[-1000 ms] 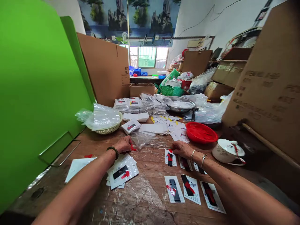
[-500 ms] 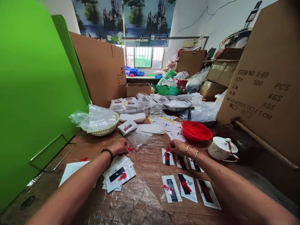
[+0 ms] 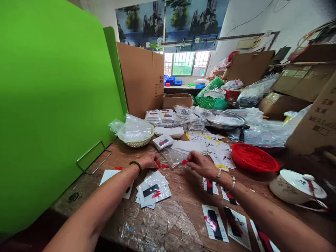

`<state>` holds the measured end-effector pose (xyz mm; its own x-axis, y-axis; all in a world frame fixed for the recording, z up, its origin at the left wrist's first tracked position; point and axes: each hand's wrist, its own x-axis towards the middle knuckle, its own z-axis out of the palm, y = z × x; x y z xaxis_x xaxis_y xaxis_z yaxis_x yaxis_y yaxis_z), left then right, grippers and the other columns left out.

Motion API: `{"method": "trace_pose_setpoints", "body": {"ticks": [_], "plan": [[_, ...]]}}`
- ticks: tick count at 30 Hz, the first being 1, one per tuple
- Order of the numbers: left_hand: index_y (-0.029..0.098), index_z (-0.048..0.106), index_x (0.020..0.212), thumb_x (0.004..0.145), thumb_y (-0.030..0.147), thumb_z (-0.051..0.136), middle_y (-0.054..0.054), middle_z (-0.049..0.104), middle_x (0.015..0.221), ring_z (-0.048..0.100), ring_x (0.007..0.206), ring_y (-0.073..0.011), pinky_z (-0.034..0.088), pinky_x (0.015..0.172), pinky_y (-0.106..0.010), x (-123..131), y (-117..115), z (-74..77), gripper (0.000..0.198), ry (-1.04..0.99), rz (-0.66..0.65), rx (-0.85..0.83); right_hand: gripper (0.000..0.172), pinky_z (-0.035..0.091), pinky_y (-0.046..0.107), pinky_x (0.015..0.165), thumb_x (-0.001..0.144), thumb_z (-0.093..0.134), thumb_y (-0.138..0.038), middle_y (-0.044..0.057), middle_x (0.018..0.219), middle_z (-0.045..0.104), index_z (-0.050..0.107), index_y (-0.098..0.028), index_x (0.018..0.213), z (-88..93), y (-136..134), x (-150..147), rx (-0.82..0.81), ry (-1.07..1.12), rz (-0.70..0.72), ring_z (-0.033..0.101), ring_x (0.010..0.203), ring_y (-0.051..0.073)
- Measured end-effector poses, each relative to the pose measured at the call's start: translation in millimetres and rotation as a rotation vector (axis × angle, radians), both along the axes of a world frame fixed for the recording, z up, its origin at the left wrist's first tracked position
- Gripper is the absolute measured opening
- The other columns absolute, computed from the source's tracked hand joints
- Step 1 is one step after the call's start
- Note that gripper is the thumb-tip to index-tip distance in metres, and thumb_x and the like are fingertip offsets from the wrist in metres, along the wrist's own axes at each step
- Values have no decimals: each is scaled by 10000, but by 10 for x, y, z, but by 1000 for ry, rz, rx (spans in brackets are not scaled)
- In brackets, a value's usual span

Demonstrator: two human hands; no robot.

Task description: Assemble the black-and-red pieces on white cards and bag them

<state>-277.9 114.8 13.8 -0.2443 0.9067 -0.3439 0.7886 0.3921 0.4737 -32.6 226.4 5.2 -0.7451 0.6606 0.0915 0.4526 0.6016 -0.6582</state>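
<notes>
My left hand [image 3: 149, 161], a dark beaded bracelet at its wrist, is closed with its fingertips around a small red piece [image 3: 158, 164]. Just right of it another red strip [image 3: 165, 166] lies on the table. My right hand [image 3: 201, 163], with two bangles, pinches a red tab [image 3: 184, 162] above the edge of a clear plastic bag [image 3: 172, 157]. Below my left hand is a pile of bagged cards [image 3: 154, 190] bearing a black strip and a red piece. Beneath my right arm lie rows of white cards [image 3: 215, 224] with black strips and red pieces.
A red basin [image 3: 254, 159] and a lidded white cup [image 3: 296, 189] stand at the right. A woven basket [image 3: 139, 141] with plastic bags is at the left, near a green panel [image 3: 65, 105]. Bundled packets [image 3: 168, 117], printed sheets [image 3: 220, 152] and a metal bowl [image 3: 228, 120] sit farther back.
The view has turned left, so the scene has shifted right. My right hand has left the card rows and come closer to my left hand, with a red tab at its fingertips.
</notes>
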Motion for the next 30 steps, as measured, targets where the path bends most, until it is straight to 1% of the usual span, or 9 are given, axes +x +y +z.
{"method": "trace_pose_setpoints", "body": {"ticks": [2, 5, 9, 13, 17, 20, 24, 27, 30], "plan": [[178, 588, 619, 556, 126, 677, 32, 547, 588, 503, 597, -134, 347, 523, -239, 24, -19, 33, 121, 15, -10, -2, 84, 368, 229, 581, 827, 567, -230, 13, 774, 625, 553, -191, 900, 3, -201, -347, 38, -66, 101, 526, 664, 138], [178, 541, 574, 544, 93, 667, 41, 496, 553, 484, 582, -130, 341, 519, -240, 56, -33, 50, 155, 44, -27, -8, 119, 382, 257, 644, 868, 576, -240, 63, 873, 667, 606, -188, 971, -48, -402, -767, 95, -256, 141, 585, 772, 180], [176, 506, 522, 556, 40, 620, 31, 468, 532, 486, 590, -139, 359, 547, -256, 93, -23, 3, 181, 80, -29, -13, 91, 401, 290, 679, 831, 606, -170, 105, 913, 689, 656, -168, 906, -120, -439, -1051, 113, -393, 128, 619, 841, 237], [168, 509, 499, 572, 32, 607, 17, 460, 507, 502, 597, -155, 372, 569, -277, 103, 11, -67, 183, 77, -34, -24, 88, 394, 255, 631, 753, 661, -117, 57, 836, 690, 671, -176, 818, -159, -353, -1123, 63, -414, 115, 620, 793, 203], [166, 549, 564, 590, 70, 624, 23, 481, 524, 495, 577, -146, 354, 539, -265, -36, 27, -89, 124, 46, -23, -11, 63, 374, 217, 607, 749, 675, -132, 9, 784, 672, 654, -186, 775, -184, -264, -1079, 42, -368, 116, 599, 767, 153], [175, 600, 678, 606, 98, 636, 33, 551, 604, 496, 588, -127, 353, 530, -241, -214, -35, -37, 111, 16, -26, 15, 113, 372, 206, 600, 780, 653, -147, 0, 831, 675, 649, -195, 882, -172, -228, -1036, 45, -313, 113, 587, 747, 134], [181, 625, 672, 547, 113, 709, 41, 584, 619, 501, 600, -125, 343, 523, -232, -329, -179, 48, 165, 2, -85, -12, 266, 388, 199, 620, 758, 698, -167, -3, 875, 689, 646, -214, 1015, -123, -263, -1086, 26, -286, 212, 591, 756, 128], [186, 637, 673, 556, 132, 719, 43, 581, 610, 493, 593, -126, 338, 526, -238, -317, -241, 64, 153, 19, -107, -25, 243, 382, 201, 607, 698, 742, -153, -12, 828, 696, 678, -211, 926, -107, -308, -1188, 11, -325, 281, 594, 747, 135], [183, 632, 695, 583, 122, 688, 34, 572, 629, 495, 606, -129, 337, 530, -241, -317, -271, 86, 139, 46, -92, -11, 133, 370, 202, 569, 681, 749, -170, -24, 719, 676, 687, -198, 796, -121, -309, -1280, -3, -376, 296, 577, 668, 123]]}}
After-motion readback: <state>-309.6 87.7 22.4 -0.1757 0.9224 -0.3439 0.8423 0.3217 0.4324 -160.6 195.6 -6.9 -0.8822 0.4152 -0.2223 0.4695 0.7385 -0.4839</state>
